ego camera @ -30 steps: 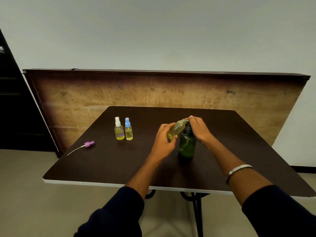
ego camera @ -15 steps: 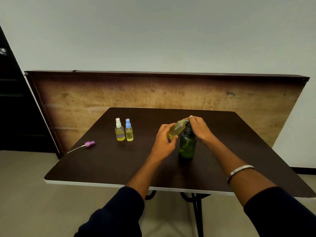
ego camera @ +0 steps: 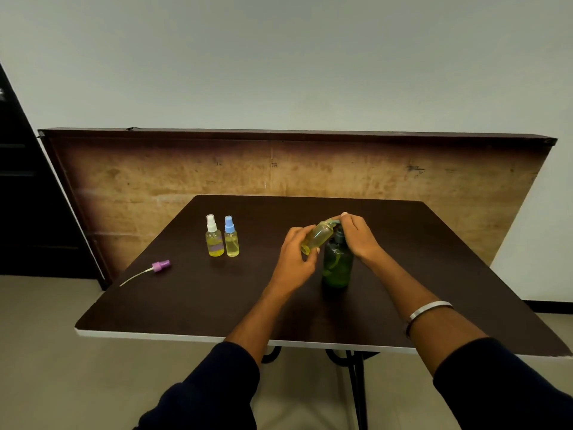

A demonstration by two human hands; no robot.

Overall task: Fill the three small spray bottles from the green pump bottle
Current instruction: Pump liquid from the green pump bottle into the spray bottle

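The green pump bottle stands upright near the middle of the dark table. My right hand lies over its pump head, fingers curled on the nozzle. My left hand holds an uncapped small spray bottle tilted, with its mouth up at the nozzle; yellowish liquid shows inside. Two more small spray bottles stand upright side by side at the left: one with a white cap, one with a blue cap, both holding yellow liquid.
A purple spray cap with its thin dip tube lies on the table near the left edge. A brown board leans upright behind the table. Table legs show below the front edge.
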